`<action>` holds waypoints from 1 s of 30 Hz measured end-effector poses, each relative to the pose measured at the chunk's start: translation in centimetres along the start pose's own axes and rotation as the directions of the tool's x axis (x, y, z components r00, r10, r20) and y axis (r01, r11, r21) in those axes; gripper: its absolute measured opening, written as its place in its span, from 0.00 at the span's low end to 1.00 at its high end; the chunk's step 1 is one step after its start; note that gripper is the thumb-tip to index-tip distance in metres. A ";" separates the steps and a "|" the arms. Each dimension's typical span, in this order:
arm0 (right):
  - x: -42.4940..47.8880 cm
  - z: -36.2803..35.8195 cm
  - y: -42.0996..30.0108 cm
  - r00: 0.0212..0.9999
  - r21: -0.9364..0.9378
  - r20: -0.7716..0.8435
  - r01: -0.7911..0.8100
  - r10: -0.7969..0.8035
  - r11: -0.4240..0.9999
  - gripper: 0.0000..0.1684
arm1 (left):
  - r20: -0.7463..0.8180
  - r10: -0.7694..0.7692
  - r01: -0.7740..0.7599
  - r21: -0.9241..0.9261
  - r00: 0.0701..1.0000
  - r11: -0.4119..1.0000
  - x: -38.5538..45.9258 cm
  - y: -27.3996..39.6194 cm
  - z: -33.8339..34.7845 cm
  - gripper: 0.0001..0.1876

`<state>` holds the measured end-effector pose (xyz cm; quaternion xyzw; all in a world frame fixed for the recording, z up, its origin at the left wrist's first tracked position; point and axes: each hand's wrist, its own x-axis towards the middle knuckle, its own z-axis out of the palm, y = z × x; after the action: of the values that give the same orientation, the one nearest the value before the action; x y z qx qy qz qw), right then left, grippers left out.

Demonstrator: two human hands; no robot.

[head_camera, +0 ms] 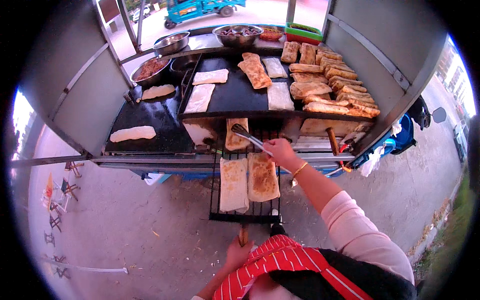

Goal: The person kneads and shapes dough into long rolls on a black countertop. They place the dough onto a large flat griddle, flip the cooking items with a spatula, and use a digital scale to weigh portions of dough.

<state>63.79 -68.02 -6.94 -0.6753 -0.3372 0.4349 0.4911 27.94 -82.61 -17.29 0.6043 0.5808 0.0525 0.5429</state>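
Observation:
My left hand point(237, 252) grips the wooden handle point(243, 234) of a black wire rack point(245, 217) that is pulled partway out of the oven opening under the griddle. Metal tongs point(258, 143) are in my right hand point(283, 152), which reaches over the rack. Their tips meet a browned flatbread point(237, 140) at the oven mouth; whether they pinch it I cannot tell. Closer to me on the rack, a pale, lightly spotted flatbread point(234, 183) lies beside a browner flatbread point(263, 178).
Pale dough pieces point(210, 76) and browned flatbreads point(255, 71) lie on the black griddle point(240, 99), with more stacked at right. At left, a dough strip point(133, 134) rests on the dark counter point(165, 127), near a steel bowl of filling point(150, 70). Another wooden handle point(332, 141) juts out.

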 end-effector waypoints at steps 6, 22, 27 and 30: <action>-6.0 -8.2 3.0 0.994 0.080 0.020 -0.112 0.111 0.991 0.15 | 0.026 -0.021 0.021 -0.006 0.999 1.000 -1.6 3.1 -1.1 0.25; -13.6 -10.6 8.5 0.921 0.136 0.210 -0.359 0.327 0.923 0.21 | 0.124 0.003 0.009 -0.094 0.992 0.996 -1.2 3.8 -1.9 0.21; -9.5 -11.4 4.9 0.963 0.102 0.134 -0.248 0.233 0.963 0.15 | 0.070 -0.020 0.018 0.026 0.997 0.999 0.0 -0.2 -1.1 0.26; -4.8 -12.0 3.0 0.980 0.045 0.065 -0.189 0.186 0.981 0.14 | 0.065 -0.005 0.002 0.034 0.998 0.999 -0.5 0.7 -1.4 0.30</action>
<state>73.02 -77.59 -6.86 -0.6779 -0.2754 0.5081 0.4545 27.24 -81.95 -15.97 0.6138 0.5647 0.0219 0.5513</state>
